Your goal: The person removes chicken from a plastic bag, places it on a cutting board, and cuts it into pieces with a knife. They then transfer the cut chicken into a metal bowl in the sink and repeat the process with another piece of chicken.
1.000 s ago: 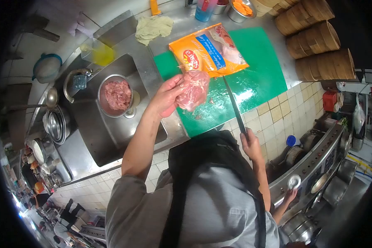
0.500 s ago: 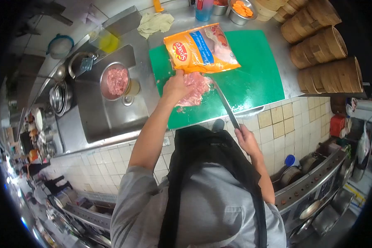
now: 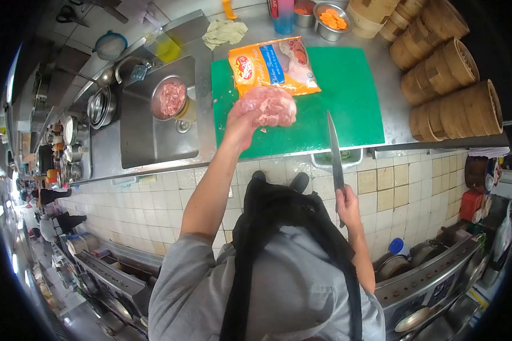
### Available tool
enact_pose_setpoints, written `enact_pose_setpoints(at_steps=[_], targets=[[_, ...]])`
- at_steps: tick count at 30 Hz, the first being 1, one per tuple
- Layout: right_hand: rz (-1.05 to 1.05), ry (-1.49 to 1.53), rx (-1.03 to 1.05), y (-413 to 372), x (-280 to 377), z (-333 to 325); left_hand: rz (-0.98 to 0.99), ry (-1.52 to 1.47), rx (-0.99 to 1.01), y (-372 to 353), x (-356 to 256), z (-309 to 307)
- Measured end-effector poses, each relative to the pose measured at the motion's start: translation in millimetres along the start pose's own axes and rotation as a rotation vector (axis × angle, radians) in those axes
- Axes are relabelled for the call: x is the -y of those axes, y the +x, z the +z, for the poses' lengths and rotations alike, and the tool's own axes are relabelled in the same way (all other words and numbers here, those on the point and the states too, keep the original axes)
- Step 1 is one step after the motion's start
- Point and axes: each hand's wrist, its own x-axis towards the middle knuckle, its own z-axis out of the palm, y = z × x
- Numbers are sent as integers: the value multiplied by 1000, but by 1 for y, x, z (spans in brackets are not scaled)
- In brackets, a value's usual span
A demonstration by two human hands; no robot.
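Note:
A pink piece of raw meat (image 3: 276, 106) is gripped in my left hand (image 3: 242, 123), raised over the left part of the green cutting board (image 3: 347, 96). Behind it lies an orange printed food bag (image 3: 273, 65), partly covered by the meat. My right hand (image 3: 347, 206) is closed round the handle of a long knife (image 3: 335, 145); the blade points away from me, its tip over the board's front part. Small meat scraps lie on the board near my left hand.
Left of the board, a metal bowl of meat pieces (image 3: 171, 98) stands in the sink (image 3: 148, 142). Bamboo steamers (image 3: 455, 111) are stacked at the right. A bowl of orange slices (image 3: 332, 21) and a cloth (image 3: 224, 34) stand behind. Stoves (image 3: 426, 278) are at the lower right.
My left hand has picked the meat up off the board. The knife has moved right and back toward me, away from the meat.

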Motion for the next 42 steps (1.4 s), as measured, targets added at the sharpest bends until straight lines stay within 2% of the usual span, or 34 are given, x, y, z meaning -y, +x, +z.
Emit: enact_pose_setpoints(at_steps=[2,5,6,8,11,14,17,20,23,26,34,37,42], targets=[[3,-13,9,-4,-3,1,-77,-17,9,3,13,-27],[-74,-88,47,0,11,11,-199,5,-204,14,25,-40],[-42,-162,118,5,15,12,-188,131,-219,17,27,-42],[-121,-256,158,11,55,20,-172,381,-244,22,32,-43],[-148,-364,233,30,94,37,-147,560,-197,32,43,-73],[-155,-375,268,42,117,62,-74,877,-207,3,8,-83],[-206,-502,278,48,134,86,-314,1061,-97,8,14,-124],[-288,-542,269,51,145,109,-2,1279,-177,-33,-18,-104],[-337,-570,279,56,149,133,913,1399,-131,-32,1,-122],[-332,-615,308,55,146,146,724,1428,70,-37,22,-136],[-219,-645,349,39,144,158,746,1422,-27,-43,41,-135],[-143,-759,347,35,142,162,740,1465,-35,-41,44,-133],[-231,-867,367,78,146,199,773,1484,-44,-37,47,-136]])
